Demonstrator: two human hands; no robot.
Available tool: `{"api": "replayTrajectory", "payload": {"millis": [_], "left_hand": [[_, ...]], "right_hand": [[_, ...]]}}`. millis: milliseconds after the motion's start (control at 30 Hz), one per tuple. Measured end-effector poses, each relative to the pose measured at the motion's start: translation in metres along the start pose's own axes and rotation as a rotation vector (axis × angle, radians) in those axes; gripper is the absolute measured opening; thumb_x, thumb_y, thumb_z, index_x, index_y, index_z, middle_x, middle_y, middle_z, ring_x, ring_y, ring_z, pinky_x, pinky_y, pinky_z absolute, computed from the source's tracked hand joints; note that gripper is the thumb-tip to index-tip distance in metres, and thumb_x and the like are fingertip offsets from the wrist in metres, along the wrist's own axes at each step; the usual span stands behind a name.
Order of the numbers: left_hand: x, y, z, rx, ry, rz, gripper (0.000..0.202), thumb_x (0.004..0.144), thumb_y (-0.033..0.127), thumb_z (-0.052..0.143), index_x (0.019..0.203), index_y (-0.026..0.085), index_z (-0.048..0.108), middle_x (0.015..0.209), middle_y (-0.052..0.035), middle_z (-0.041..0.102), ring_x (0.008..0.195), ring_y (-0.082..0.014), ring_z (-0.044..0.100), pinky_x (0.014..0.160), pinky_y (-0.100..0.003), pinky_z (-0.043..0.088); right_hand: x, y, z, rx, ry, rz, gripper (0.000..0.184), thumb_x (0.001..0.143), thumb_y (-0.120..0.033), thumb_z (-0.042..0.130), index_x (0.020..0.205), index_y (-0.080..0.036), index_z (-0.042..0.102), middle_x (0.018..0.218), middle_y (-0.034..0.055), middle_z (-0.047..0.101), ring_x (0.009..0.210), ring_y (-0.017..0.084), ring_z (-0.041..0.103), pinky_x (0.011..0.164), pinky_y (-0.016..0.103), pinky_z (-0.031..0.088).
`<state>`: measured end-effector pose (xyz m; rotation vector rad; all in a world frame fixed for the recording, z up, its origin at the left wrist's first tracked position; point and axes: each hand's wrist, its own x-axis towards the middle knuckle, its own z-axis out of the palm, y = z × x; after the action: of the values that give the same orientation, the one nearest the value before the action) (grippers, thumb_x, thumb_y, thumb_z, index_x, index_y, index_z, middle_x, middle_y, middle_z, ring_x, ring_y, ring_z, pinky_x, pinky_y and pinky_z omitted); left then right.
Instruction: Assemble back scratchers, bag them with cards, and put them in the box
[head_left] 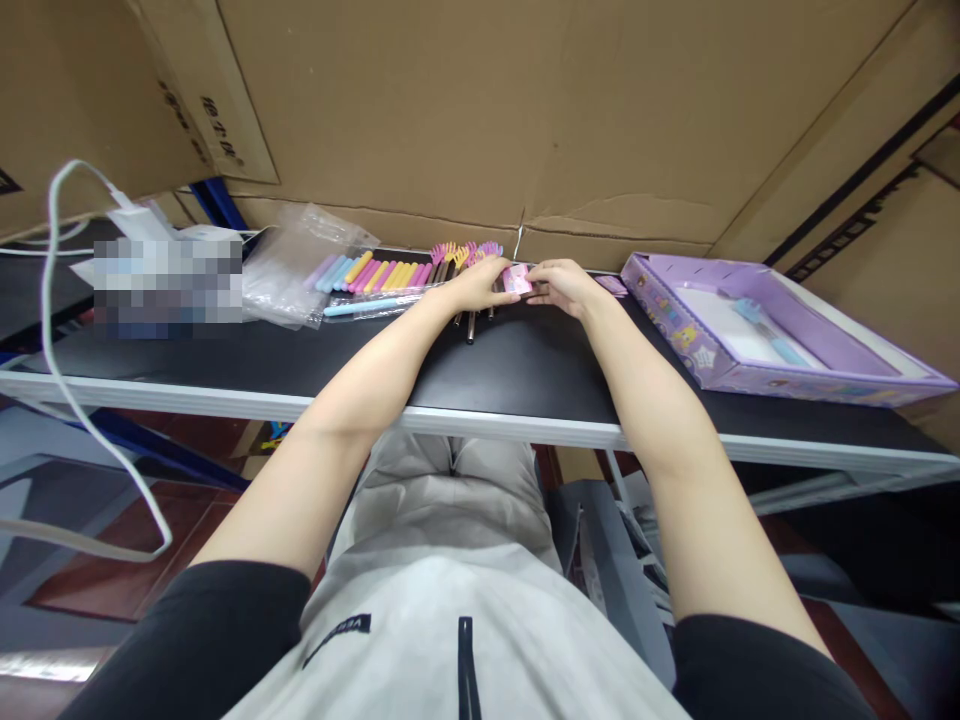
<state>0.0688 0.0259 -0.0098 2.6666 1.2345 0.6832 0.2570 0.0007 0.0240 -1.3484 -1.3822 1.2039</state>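
The fingers of the left hand [480, 287] are narrow, holding a small pink card [517, 280] by its left side, so the card sits between the two hands. The fingertips of the right hand [564, 286] are at the card's right edge, slightly bent; whether they pinch it, I cannot tell. Just beyond and left of the left fingers lie sticks with claw-shaped heads [469, 252], dark shafts poking out beneath that hand. Farther left of the fingers runs a row of pink, yellow and blue handles [390, 274], then clear plastic bags [285, 275]. Just right of the right fingers lie more pink cards [611, 286]; beyond these, a purple box [720, 365] holds a blue-handled piece [784, 345]. Below the fingers stretches the black tabletop [517, 365].
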Motion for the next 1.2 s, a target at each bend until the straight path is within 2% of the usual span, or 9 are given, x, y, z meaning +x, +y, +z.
{"api": "replayTrajectory", "payload": {"millis": [133,267,367,467,667,833,1000,1200], "left_hand": [[-0.001,0.002,-0.002,0.006,0.005,-0.005,0.067,0.092,0.043,0.070,0.149,0.010,0.056,0.151,-0.0238,0.062,0.142,-0.0357,0.058,0.121,-0.045,0.044],[-0.002,0.004,-0.005,0.047,-0.006,-0.044,0.077,0.084,0.047,0.079,0.147,0.009,0.058,0.149,-0.0243,0.062,0.141,-0.0390,0.058,0.119,-0.046,0.045],[-0.002,0.004,-0.008,0.081,-0.037,-0.088,0.067,0.082,0.049,0.079,0.135,0.010,0.065,0.137,-0.0222,0.068,0.132,-0.0395,0.063,0.113,-0.046,0.049],[-0.001,0.003,-0.008,0.069,-0.036,-0.077,0.057,0.083,0.048,0.077,0.127,0.012,0.068,0.130,-0.0196,0.071,0.125,-0.0374,0.065,0.108,-0.045,0.051],[0.002,-0.003,-0.002,0.034,-0.006,-0.033,0.053,0.083,0.040,0.077,0.126,0.010,0.066,0.131,-0.0217,0.070,0.126,-0.0373,0.065,0.111,-0.045,0.049],[0.004,-0.012,0.003,-0.003,0.050,-0.045,0.053,0.084,0.036,0.078,0.126,0.007,0.065,0.133,-0.0241,0.069,0.129,-0.0389,0.064,0.112,-0.046,0.049],[0.005,-0.017,0.005,0.007,0.068,-0.049,0.052,0.086,0.034,0.078,0.127,0.006,0.065,0.135,-0.0263,0.068,0.130,-0.0403,0.064,0.111,-0.048,0.049],[0.005,-0.019,0.008,-0.005,0.097,-0.043,0.051,0.086,0.032,0.078,0.128,0.006,0.064,0.135,-0.0258,0.068,0.131,-0.0393,0.064,0.113,-0.048,0.048]], "right_hand": [[0.000,-0.001,0.004,0.026,0.019,-0.009,0.031,0.087,0.005,0.061,0.067,-0.018,0.054,0.059,0.0007,0.061,0.057,0.011,0.059,0.079,0.032,0.062],[0.002,-0.001,0.004,0.030,0.041,-0.011,0.030,0.085,0.006,0.060,0.067,-0.018,0.054,0.061,0.0010,0.061,0.057,0.012,0.059,0.080,0.034,0.063],[0.002,0.000,0.003,0.028,0.031,-0.016,0.029,0.084,0.005,0.063,0.068,-0.018,0.055,0.062,0.0007,0.062,0.057,0.012,0.060,0.083,0.036,0.064],[0.001,0.001,0.004,0.011,0.024,-0.018,0.029,0.085,0.003,0.065,0.068,-0.018,0.055,0.063,0.0012,0.064,0.058,0.012,0.061,0.084,0.036,0.063],[-0.002,0.000,0.014,-0.030,0.038,-0.006,0.028,0.091,0.000,0.062,0.069,-0.017,0.056,0.065,0.0021,0.067,0.057,0.011,0.063,0.079,0.032,0.060],[0.001,0.002,0.016,-0.095,0.084,-0.039,0.023,0.093,-0.008,0.069,0.077,-0.018,0.057,0.070,0.0012,0.069,0.063,0.012,0.067,0.073,0.028,0.058],[0.014,0.012,0.013,-0.285,0.115,-0.244,0.021,0.090,-0.015,0.071,0.075,-0.020,0.058,0.074,0.0018,0.067,0.073,0.017,0.070,0.079,0.033,0.060],[0.035,0.025,0.008,-0.630,0.132,-0.533,0.013,0.090,-0.023,0.066,0.078,-0.021,0.064,0.082,0.0063,0.071,0.095,0.025,0.071,0.099,0.044,0.058]]}}
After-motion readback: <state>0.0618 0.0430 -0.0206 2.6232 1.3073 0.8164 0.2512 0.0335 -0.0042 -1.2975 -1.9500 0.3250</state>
